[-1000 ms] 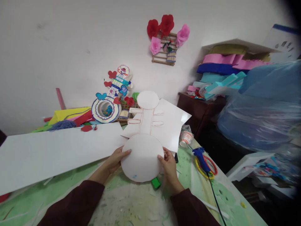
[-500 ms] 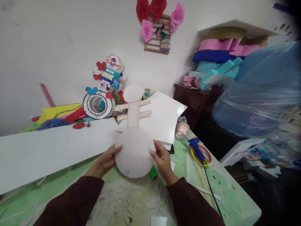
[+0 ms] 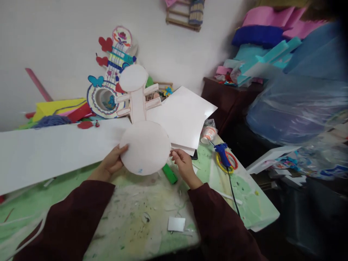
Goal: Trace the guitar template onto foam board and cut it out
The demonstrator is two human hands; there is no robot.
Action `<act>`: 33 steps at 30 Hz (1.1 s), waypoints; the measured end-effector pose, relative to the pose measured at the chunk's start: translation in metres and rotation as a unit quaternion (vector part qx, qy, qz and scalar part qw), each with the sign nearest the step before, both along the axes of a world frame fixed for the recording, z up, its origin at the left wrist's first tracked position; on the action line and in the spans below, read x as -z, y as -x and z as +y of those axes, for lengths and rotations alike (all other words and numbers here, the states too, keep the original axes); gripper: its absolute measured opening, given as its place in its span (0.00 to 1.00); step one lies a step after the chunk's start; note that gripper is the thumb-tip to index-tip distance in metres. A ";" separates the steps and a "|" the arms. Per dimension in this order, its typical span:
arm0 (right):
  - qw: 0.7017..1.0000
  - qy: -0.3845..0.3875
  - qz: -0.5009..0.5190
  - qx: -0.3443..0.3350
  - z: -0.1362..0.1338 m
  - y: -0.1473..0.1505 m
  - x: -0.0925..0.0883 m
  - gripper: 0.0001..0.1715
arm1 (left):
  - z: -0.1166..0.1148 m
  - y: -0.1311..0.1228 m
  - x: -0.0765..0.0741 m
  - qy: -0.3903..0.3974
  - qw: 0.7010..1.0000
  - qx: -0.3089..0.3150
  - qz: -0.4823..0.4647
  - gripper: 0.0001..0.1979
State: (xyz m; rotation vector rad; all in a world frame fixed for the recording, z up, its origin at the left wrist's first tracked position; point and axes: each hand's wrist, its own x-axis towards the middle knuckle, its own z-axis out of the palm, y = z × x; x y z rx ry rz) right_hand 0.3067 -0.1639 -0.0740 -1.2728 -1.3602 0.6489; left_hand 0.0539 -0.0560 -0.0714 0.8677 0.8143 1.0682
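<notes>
A white cardboard cutout shaped like a stringed instrument is held up over the table, tilted to the left. It has a large round body, a narrow neck with side pegs, and an oval head; brown lines edge the neck and pegs. My left hand grips the body's left edge, thumb on the front. My right hand is at the right edge with fingers curled together; whether they pinch the board is unclear. Beneath the body, a green block-like object lies on the table.
A decorated instrument model leans at the wall. White boards lie behind the cutout, and a long white panel spans the left. A blue glue gun, its cord, and red-and-yellow-handled scissors are on the right.
The cutout has tilted left and shifted left in view with my left hand. My right thumb has come off its front face to the edge. The camera view has also shifted.
</notes>
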 end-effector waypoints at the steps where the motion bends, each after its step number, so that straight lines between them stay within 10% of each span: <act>1: 0.998 0.017 -0.068 0.002 -0.002 -0.001 0.001 0.15 | -0.003 0.007 -0.001 0.006 1.000 -0.004 0.009 0.23; 5: 0.937 0.086 -0.339 -0.021 -0.014 0.007 0.008 0.13 | -0.025 0.040 -0.003 0.040 0.998 -0.001 0.053 0.20; 10: 0.888 0.106 -0.447 -0.024 -0.020 0.017 0.012 0.09 | -0.055 0.070 0.003 0.085 0.993 -0.020 0.082 0.18; 17: 0.939 0.116 -0.315 0.071 -0.016 -0.011 -0.001 0.04 | -0.073 0.085 0.011 0.098 0.989 0.005 0.106 0.27; 23: 0.984 0.095 -0.149 -0.008 -0.028 -0.024 -0.016 0.15 | -0.097 0.081 -0.004 0.074 0.973 0.077 0.205 0.28; 33: 0.980 0.114 -0.107 -0.120 -0.039 -0.007 -0.019 0.13 | -0.105 0.096 -0.020 -0.077 0.855 0.232 0.457 0.15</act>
